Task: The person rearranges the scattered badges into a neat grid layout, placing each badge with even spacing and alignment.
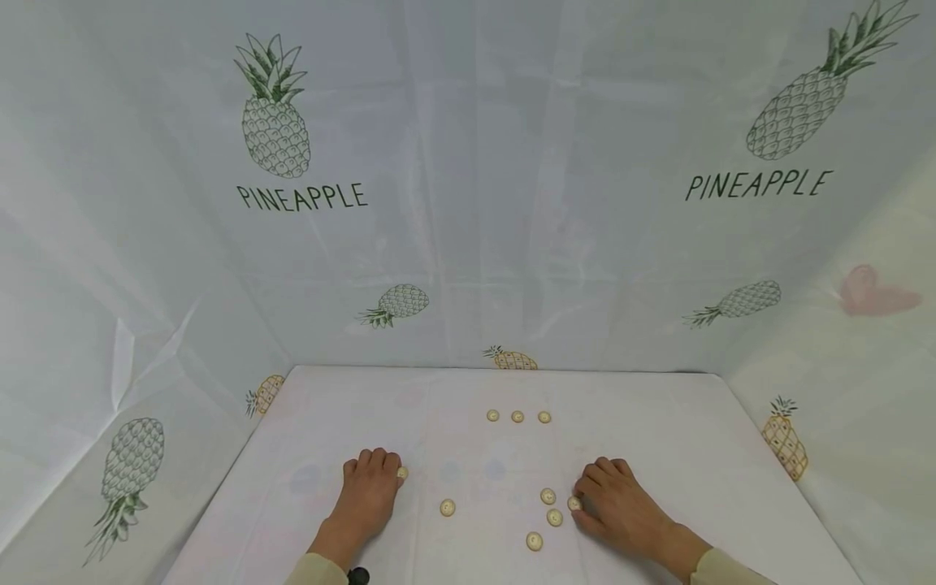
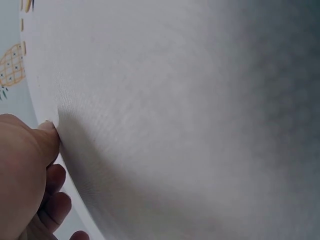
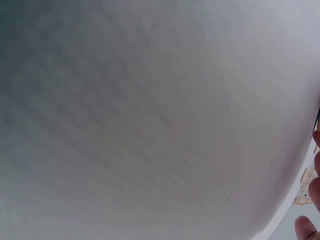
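Observation:
My left hand rests on the left half of the white table, its thumb and forefinger pinching a small cream button-like disc. In the left wrist view the thumb bends toward the table surface; the disc is not visible there. At right, my right hand grips another cream disc between thumb and fingers, down at the table. Just left of it lie loose discs, one upper, one middle and one lower. Only fingertips show at the right wrist view's edge.
Three discs form a row toward the far edge: left, middle, right. A single disc lies between the hands. Pineapple-printed white sheets enclose the table. A black round object sits by the left wrist.

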A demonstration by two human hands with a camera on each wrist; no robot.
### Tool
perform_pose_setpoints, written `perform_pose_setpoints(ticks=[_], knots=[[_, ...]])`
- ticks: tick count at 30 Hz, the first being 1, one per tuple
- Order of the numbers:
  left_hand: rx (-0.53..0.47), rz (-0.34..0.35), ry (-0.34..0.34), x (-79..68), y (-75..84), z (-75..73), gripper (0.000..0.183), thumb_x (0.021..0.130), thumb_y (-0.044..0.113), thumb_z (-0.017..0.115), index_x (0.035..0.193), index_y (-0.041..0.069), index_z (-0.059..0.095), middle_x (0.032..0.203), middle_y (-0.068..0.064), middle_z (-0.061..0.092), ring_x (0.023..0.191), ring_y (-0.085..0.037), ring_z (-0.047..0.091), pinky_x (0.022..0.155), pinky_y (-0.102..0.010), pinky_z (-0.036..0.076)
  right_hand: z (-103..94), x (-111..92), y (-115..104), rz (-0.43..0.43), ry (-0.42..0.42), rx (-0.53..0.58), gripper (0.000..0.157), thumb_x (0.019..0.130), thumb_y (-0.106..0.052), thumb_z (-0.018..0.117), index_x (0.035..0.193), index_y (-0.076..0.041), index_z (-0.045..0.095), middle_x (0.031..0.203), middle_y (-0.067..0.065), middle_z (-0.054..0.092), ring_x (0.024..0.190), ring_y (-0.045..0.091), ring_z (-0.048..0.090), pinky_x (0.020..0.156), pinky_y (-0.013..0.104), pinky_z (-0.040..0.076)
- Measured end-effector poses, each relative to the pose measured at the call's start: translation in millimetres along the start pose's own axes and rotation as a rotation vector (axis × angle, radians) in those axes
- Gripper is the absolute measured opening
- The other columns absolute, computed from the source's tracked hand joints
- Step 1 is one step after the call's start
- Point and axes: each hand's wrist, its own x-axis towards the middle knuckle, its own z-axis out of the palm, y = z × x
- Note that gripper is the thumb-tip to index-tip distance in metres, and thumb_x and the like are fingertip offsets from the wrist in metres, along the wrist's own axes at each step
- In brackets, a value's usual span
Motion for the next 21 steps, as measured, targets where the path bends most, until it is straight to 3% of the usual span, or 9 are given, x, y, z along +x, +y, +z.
perform_pose_setpoints(ticks=[21], knots=[[0.005, 0.002, 0.011, 0.0, -0.8, 3.1, 0.024, 0.098, 0.025, 0.076, 0.106, 0.010, 0.060, 0.095, -0.004, 0.053, 0.088, -0.022, 0.045, 0.085, -0.053, 0.045, -0.6, 4.5, -0.5, 0.014, -0.043, 0.002, 0.024, 0.083, -0.038, 0.086, 0.090, -0.026, 0.067, 0.094, -0.016, 0.055, 0.090, 0.006, 0.044, 0.087, 0.040, 0.042]])
